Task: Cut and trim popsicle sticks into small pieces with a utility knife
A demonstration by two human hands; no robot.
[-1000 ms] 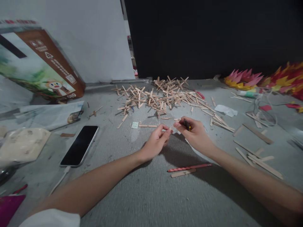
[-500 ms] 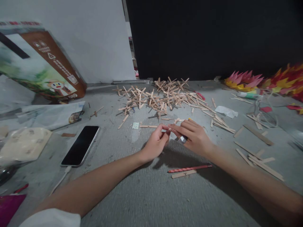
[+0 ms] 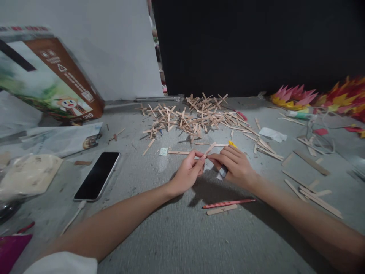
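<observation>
My left hand (image 3: 188, 171) pinches a short wooden craft stick (image 3: 211, 148) between thumb and fingers, and the stick tilts up to the right. Close on its right, my right hand (image 3: 235, 164) is closed around a small tube, with a yellow end (image 3: 232, 144) above the fingers and a silvery-white end (image 3: 221, 173) below the palm. The right fingertips are near the stick; whether they touch it is hard to tell. Just behind the hands lie a single craft stick (image 3: 179, 152) and a pale green square (image 3: 163, 152). A red twisted pencil (image 3: 228, 204) rests beside another stick (image 3: 221, 210) in front.
Crossed craft sticks are heaped (image 3: 185, 118) at the back, with loose sticks (image 3: 319, 199) scattered right. A phone (image 3: 97, 176) on a cable lies left, near a brown-edged printed bag (image 3: 71, 80). Pink and yellow paper petals (image 3: 293, 97) sit far right. A black panel (image 3: 256, 45) stands behind.
My right hand has shifted slightly right, away from the left fingertips, and turned, showing more of the tube's yellow end. The stick in my left hand now shows more clearly.
</observation>
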